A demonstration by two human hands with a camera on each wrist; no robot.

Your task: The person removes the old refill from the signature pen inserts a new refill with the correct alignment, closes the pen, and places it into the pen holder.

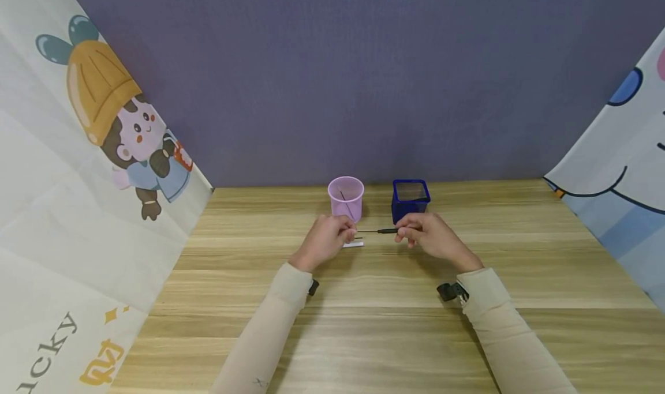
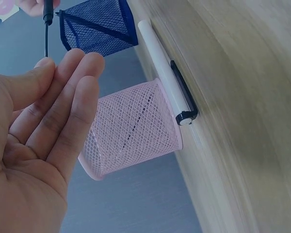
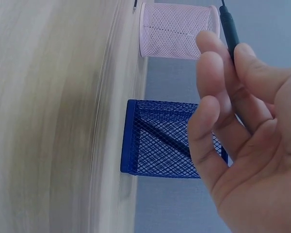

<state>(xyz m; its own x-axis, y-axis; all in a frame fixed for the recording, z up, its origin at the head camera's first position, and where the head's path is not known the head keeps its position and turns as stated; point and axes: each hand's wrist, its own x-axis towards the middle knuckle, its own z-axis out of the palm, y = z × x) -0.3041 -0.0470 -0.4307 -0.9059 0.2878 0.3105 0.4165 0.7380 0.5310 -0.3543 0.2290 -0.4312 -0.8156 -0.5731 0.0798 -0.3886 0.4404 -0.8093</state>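
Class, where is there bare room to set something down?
Bare tabletop: left of the pink mesh cup, right of the blue mesh cup, between the forearms. Crowded: before the cups, with left hand, right hand, screwdriver and white pen.

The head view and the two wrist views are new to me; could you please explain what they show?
There is no robot here, just a person's two bare hands. The wide picture is taken from the head; the two closer ones, from the left and right wrists. On the wooden table stand a pink mesh cup and a blue mesh cup, with a white pen lying near the pink one. The left hand pinches the thin end of a black-handled tool; the right hand holds its handle.
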